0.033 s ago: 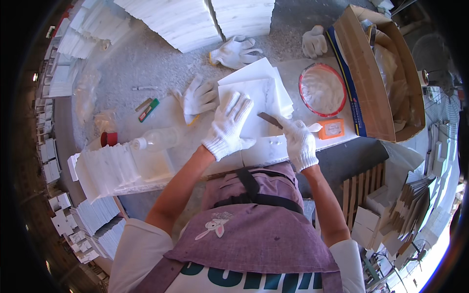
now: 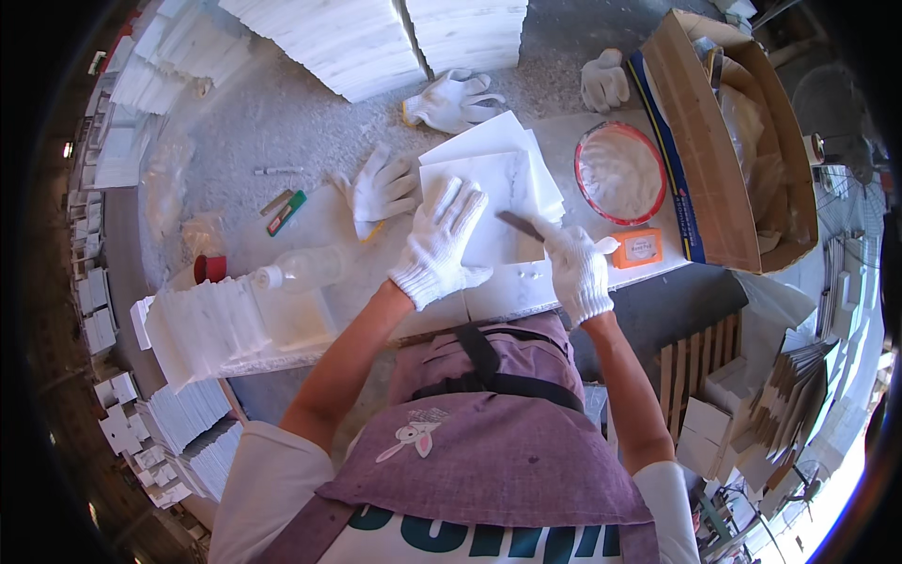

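A loose stack of thin, square white stone tiles with faint grey veins (image 2: 507, 169) lies on a dusty pale worktable (image 2: 366, 305), straight in front of the person, its sheets fanned at uneven angles. The left hand (image 2: 440, 244), in a white knitted glove, rests palm down on the top tile's left side, fingers extended and thumb out to the side; it grasps nothing. The right hand (image 2: 575, 268), also gloved in white, is closed around a dark, narrow flat blade (image 2: 518, 226), which points left over the stack's near right part; whether the blade touches the tile, I cannot tell.

Just beside the right hand sits a small orange rectangular box (image 2: 638, 248). Beyond it is a round, red-rimmed dish (image 2: 664, 179) of whitish material, then a large open brown cardboard box (image 2: 693, 113) with plastic inside. 3 empty off-white work gloves (image 2: 380, 193) lie around the stack: 1 to its left, 2 farther back. Farther left are a green-handled tool (image 2: 287, 213) and a clear plastic bottle (image 2: 312, 268) on its side. 2 tall blocks of stacked white slabs (image 2: 329, 42) stand at the back.
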Tool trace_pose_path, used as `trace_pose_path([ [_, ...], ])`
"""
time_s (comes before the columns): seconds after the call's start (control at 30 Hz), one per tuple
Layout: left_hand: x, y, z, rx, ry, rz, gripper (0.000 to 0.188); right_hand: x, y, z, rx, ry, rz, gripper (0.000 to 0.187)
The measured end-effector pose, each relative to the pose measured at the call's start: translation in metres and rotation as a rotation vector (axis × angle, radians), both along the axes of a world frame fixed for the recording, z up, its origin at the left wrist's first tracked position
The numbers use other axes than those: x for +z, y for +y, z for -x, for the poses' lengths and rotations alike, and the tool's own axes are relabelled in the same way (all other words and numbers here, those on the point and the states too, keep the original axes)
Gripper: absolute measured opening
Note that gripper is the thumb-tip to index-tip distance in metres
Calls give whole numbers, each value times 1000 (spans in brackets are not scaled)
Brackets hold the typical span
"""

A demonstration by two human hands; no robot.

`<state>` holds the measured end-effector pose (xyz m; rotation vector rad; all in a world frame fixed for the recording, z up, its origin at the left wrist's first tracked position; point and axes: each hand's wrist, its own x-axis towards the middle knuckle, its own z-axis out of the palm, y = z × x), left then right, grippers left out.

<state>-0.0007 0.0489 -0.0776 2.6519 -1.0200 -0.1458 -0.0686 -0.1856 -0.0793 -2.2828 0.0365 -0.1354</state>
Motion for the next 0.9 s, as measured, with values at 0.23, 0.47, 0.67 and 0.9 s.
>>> trace_pose_path([
  [0.23,0,1,-2,-13,-10,13,109,3,7,19,2,61,-9,43],
  [0.47,-1,0,-3,-19,-22,-20,110,0,-1,-1,74,40,-44,39],
  [0.67,1,2,-2,-11,17,-34,110,4,2,30,150,238,-34,39],
  [0.9,1,1,-4,-25,-8,-12,110,8,-4,-7,61,76,-141,40],
])
